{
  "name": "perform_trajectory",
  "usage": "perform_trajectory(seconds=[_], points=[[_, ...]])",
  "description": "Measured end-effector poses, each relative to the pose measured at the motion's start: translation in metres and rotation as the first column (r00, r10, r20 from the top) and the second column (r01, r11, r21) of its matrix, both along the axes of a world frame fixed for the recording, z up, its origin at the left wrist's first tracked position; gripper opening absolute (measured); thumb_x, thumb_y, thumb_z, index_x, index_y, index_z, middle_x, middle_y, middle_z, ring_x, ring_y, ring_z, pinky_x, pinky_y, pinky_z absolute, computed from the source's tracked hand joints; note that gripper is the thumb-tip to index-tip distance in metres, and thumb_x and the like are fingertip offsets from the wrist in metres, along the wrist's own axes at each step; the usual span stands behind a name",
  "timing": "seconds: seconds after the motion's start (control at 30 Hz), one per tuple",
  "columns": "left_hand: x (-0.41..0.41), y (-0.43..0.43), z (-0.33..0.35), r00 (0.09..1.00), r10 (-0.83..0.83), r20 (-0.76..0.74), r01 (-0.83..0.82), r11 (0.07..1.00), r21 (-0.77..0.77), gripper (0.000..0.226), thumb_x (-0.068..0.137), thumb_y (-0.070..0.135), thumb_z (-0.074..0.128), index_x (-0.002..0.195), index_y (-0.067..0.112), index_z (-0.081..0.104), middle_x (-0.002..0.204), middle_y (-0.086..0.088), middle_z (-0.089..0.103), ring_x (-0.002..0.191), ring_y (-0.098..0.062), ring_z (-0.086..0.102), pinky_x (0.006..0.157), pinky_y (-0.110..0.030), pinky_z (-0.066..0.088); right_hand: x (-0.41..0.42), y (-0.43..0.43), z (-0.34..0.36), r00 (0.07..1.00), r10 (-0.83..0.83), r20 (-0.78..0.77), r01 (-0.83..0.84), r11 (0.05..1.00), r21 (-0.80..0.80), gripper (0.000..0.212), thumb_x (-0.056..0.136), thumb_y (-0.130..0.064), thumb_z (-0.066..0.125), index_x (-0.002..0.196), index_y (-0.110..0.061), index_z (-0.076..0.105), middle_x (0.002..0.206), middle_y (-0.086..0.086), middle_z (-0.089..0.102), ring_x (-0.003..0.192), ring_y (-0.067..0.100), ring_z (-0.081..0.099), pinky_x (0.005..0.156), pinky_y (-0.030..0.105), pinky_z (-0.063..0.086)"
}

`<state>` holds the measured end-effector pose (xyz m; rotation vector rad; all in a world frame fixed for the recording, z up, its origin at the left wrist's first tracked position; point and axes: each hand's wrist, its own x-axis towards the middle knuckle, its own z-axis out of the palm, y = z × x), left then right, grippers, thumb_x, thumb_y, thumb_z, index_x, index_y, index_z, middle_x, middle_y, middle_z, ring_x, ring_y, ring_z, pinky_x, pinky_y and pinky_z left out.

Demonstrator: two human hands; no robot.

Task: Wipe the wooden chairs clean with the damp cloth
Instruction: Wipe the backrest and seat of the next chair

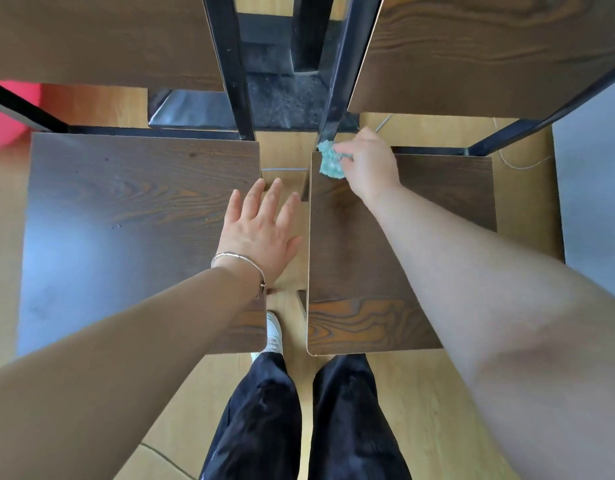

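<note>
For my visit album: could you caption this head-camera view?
Right hand presses a teal cloth onto the right chair seat; left hand spread open.

Light yellow wood-look flooring [420, 410] covers the room, bright and evenly lit, with a pale sheen on the near left. At the far middle a dark, speckled base plate [282, 98] sits on the floor with black metal posts [230, 64] rising from it. A red shape [8, 112] shows at the far left, a thin white cable [517, 164] trails across the floor at the far right, and a grey surface [593, 188] fills the right edge.
</note>
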<state>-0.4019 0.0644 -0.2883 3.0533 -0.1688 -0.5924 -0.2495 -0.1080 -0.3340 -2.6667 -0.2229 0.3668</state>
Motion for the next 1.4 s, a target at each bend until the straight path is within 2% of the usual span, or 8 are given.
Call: perform_trajectory(seconds=[0.17,0.43,0.63,0.8,0.9,1.07,1.23,1.4], points=[[0.003,0.004,-0.01,1.0,0.006,-0.001,-0.006,1.0,0.007,0.07,0.095,0.056,0.029,0.152,0.024,0.004,0.16,-0.006,0.004,0.146,-0.03,0.002,0.117,-0.052,0.006,0.003,0.006,-0.012,0.98,0.187,-0.067,-0.197,0.956,-0.216,0.037,0.091,-0.03,0.066,0.126,-0.02,0.064,0.115,0.007,0.052,0.109,0.029,0.052,0.091,0.037,0.047],[-0.003,0.002,-0.001,1.0,0.002,0.006,-0.002,1.0,-0.013,0.068,0.094,0.057,0.024,0.152,0.024,0.007,0.16,-0.006,0.005,0.146,-0.029,0.004,0.118,-0.051,0.007,-0.121,-0.031,-0.018,0.935,0.354,-0.027,-0.353,0.916,-0.193,0.019,0.083,-0.013,0.061,0.1,-0.015,0.069,0.092,0.005,0.053,0.078,0.029,0.048,0.062,0.041,0.051],[-0.008,-0.014,0.003,0.999,-0.044,-0.016,0.043,0.999,-0.026,0.067,0.095,0.055,0.027,0.152,0.024,0.009,0.16,-0.006,0.005,0.146,-0.029,0.005,0.118,-0.05,0.007,-0.225,-0.068,-0.008,0.865,0.476,-0.157,-0.495,0.861,-0.118,0.034,0.079,-0.007,0.07,0.112,-0.013,0.068,0.103,0.002,0.058,0.087,0.022,0.051,0.059,0.036,0.055],[-0.016,-0.03,0.009,0.999,-0.046,-0.007,0.046,0.999,-0.028,0.065,0.095,0.052,0.026,0.152,0.025,0.009,0.16,-0.006,0.007,0.146,-0.029,0.005,0.118,-0.049,0.01,-0.21,-0.077,0.001,0.912,0.377,-0.165,-0.376,0.926,0.034,0.037,0.087,-0.006,0.062,0.121,-0.019,0.067,0.104,0.002,0.06,0.089,0.024,0.056,0.07,0.039,0.054],[-0.019,-0.043,0.009,0.998,-0.058,-0.032,0.058,0.998,-0.01,0.065,0.096,0.052,0.022,0.152,0.024,0.005,0.161,-0.006,0.004,0.147,-0.028,0.002,0.119,-0.048,0.009,-0.173,-0.118,0.007,0.998,-0.023,0.051,0.019,0.996,0.087,0.044,0.078,0.002,0.065,0.117,-0.017,0.071,0.096,0.005,0.062,0.08,0.026,0.061,0.069,0.033,0.053],[-0.015,-0.064,0.002,0.998,-0.052,-0.033,0.051,0.999,-0.005,0.064,0.097,0.052,0.025,0.152,0.024,0.007,0.16,-0.007,0.007,0.146,-0.029,0.005,0.118,-0.048,0.009,-0.11,-0.22,0.003,0.878,-0.461,0.13,0.474,0.874,-0.103,0.037,0.082,-0.004,0.062,0.117,-0.012,0.07,0.099,0.018,0.063,0.089,0.038,0.061,0.081,0.036,0.046],[-0.016,-0.072,-0.005,0.999,-0.025,-0.023,0.024,0.999,-0.026,0.063,0.096,0.05,0.033,0.151,0.025,0.014,0.159,-0.007,0.011,0.145,-0.03,0.009,0.118,-0.048,0.013,-0.111,-0.232,-0.004,0.924,-0.375,-0.076,0.364,0.922,-0.129,0.032,0.093,-0.008,0.06,0.124,-0.015,0.067,0.107,0.012,0.059,0.084,0.025,0.061,0.07,0.018,0.037],[-0.036,-0.065,-0.008,0.999,-0.006,-0.039,0.006,1.0,-0.009,0.063,0.096,0.05,0.03,0.151,0.026,0.012,0.159,-0.007,0.011,0.145,-0.029,0.008,0.118,-0.048,0.013,-0.152,-0.18,-0.013,0.986,-0.142,-0.089,0.14,0.99,-0.025,0.034,0.09,-0.003,0.062,0.121,-0.016,0.069,0.104,0.005,0.058,0.089,0.022,0.06,0.082,0.034,0.052]])
